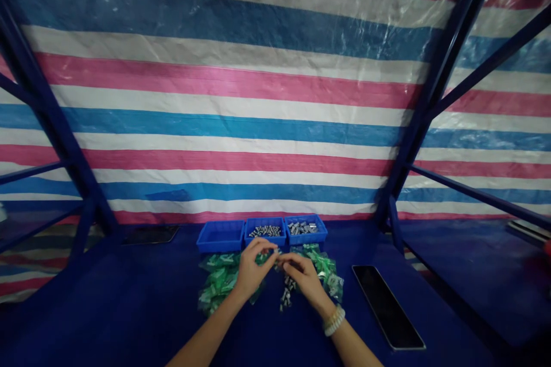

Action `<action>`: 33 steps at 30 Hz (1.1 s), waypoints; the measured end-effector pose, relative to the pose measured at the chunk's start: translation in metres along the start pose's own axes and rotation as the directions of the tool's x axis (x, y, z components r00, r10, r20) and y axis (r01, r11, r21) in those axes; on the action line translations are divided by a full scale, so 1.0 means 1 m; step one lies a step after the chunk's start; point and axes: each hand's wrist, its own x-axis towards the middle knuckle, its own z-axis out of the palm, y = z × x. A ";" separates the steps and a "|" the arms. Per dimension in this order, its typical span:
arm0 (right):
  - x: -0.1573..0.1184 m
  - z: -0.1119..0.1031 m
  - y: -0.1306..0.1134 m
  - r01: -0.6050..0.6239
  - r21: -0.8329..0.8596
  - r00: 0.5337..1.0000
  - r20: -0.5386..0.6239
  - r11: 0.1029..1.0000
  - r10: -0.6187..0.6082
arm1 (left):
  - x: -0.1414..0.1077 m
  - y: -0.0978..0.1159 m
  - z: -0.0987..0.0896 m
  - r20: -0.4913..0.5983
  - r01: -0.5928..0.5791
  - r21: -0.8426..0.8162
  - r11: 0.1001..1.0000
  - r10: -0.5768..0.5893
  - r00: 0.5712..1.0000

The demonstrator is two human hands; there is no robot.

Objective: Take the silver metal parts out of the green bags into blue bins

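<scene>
My left hand [253, 268] and my right hand [302, 277] meet above the blue table, just in front of the bins. The fingers of both are pinched together around something small that I cannot make out. Green packets in clear bags [219, 284] lie beside my left hand, and more green packets [325, 266] lie behind and beside my right hand. A loose pile of small metal parts [286, 295] rests on the table below my right fingers. Behind the hands, the middle blue bin [265, 240] and the right blue bin [306, 237] hold small metal parts.
The left blue bin [221, 238] shows no parts. A large dark phone [387, 307] lies to the right on the blue table [129, 309]. Another dark flat device [150, 234] lies at the back left. Blue metal posts stand at both sides before a striped sheet [241, 126].
</scene>
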 end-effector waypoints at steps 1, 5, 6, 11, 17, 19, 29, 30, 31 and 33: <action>0.001 -0.002 0.001 -0.011 0.012 0.999 -0.042 1.000 0.011 | 0.012 -0.004 -0.003 -0.003 -0.023 0.051 0.998 0.023 1.000; 0.006 -0.012 0.004 -0.040 0.052 0.976 -0.211 0.998 0.050 | 0.049 -0.024 -0.009 0.068 -0.038 0.225 0.974 0.023 0.997; 0.007 -0.014 0.005 -0.040 0.061 0.968 -0.246 0.997 0.053 | 0.051 -0.028 -0.008 0.096 -0.040 0.238 0.970 0.018 0.995; 0.007 -0.020 0.004 -0.003 0.054 0.935 -0.354 0.999 0.021 | 0.019 -0.031 0.001 0.462 -0.170 0.219 0.961 0.051 0.886; 0.006 -0.018 0.003 0.019 0.004 0.944 -0.330 1.000 -0.016 | -0.007 -0.025 0.017 0.657 -0.259 0.269 0.928 0.020 0.754; 0.006 -0.017 0.003 0.016 -0.006 0.947 -0.322 1.000 -0.017 | -0.006 -0.026 0.019 0.657 -0.244 0.253 0.936 0.019 0.754; 0.002 -0.008 -0.006 0.098 -0.200 0.972 -0.192 0.975 -0.137 | -0.009 -0.021 -0.009 0.406 0.146 0.034 0.989 -0.147 0.902; 0.001 -0.006 -0.009 0.138 -0.227 0.977 -0.129 0.964 -0.170 | -0.011 -0.020 -0.012 0.368 0.256 -0.077 0.964 -0.211 0.906; -0.001 -0.003 -0.011 0.180 -0.244 0.977 -0.065 0.953 -0.201 | -0.013 -0.018 -0.014 0.347 0.344 -0.184 0.921 -0.266 0.899; -0.003 0.001 -0.016 0.244 -0.252 0.970 0.040 0.936 -0.242 | -0.017 -0.015 -0.017 0.353 0.442 -0.333 0.833 -0.325 0.877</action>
